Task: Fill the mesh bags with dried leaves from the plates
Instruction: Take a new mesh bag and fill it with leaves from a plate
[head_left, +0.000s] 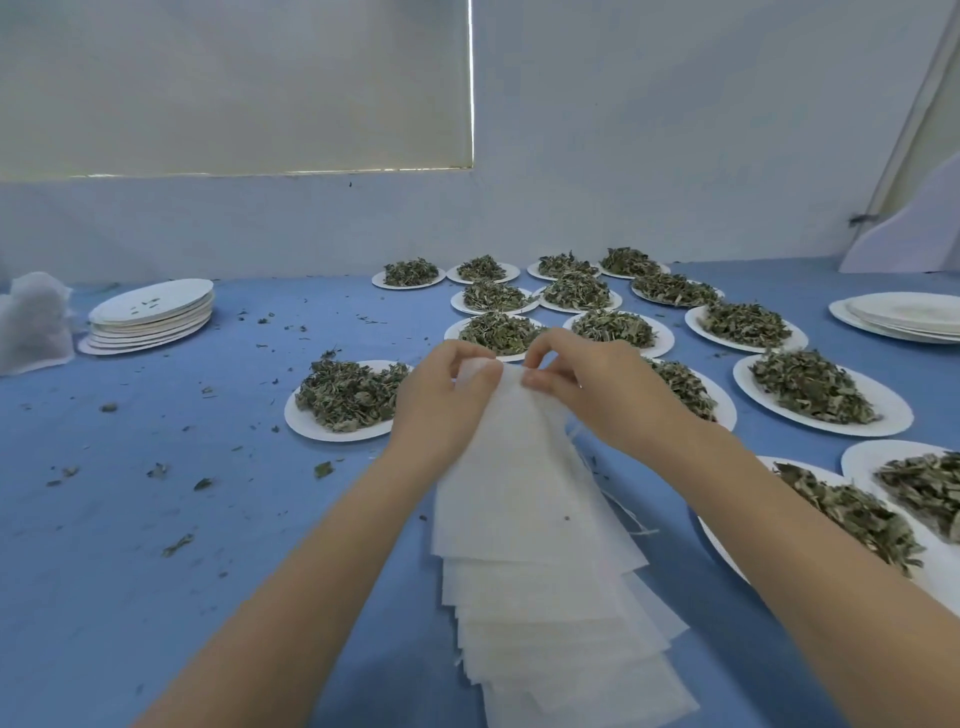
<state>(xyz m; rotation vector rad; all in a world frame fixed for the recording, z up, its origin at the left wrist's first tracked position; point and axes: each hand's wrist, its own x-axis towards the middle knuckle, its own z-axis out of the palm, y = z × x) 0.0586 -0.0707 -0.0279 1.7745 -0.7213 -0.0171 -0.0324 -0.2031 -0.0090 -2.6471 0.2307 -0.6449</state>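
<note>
A fanned stack of white mesh bags (540, 582) lies on the blue table in front of me. My left hand (441, 400) and my right hand (592, 384) both pinch the top edge of the uppermost bag, lifted off the stack. Several white plates heaped with dried leaves stand beyond and to the right; the nearest one on the left (343, 400) sits just beside my left hand. Another heaped plate (815, 389) stands to the right.
A stack of empty plates (150, 317) stands at the far left, next to a filled mesh bag (34, 322). More empty plates (904, 317) are stacked at the far right. Loose leaf bits are scattered over the blue table (156, 519).
</note>
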